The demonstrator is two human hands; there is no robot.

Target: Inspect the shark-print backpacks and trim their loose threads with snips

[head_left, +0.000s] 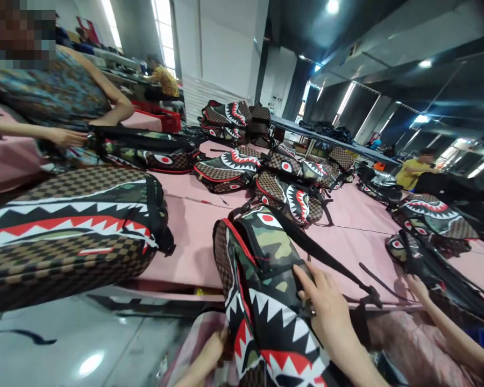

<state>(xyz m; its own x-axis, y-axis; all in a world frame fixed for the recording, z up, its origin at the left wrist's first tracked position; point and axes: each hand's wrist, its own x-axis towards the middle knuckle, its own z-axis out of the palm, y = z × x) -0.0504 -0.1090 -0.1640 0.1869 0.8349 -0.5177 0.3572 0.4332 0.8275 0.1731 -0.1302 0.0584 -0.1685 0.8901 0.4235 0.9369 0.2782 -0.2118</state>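
Observation:
A camouflage backpack (280, 242) with a shark-mouth print and red-edged opening tilts over the table's front edge, directly before me. My right hand (326, 306) grips its right side, fingers bent over the fabric beside the black strap (326, 250). Low at the bag's left edge, my left hand (213, 346) is closed against the side, with its fingertips hidden behind the bag. A checkered side panel (221, 252) shows on the backpack's left.
Pink cloth covers the table (189, 231). A large checkered shark backpack (68, 231) lies left; several more (229, 166) stand behind. At left, a co-worker's hand (66, 137) touches another bag (153, 150). From the right, another person's hand (417, 287) reaches a dark backpack (435, 274).

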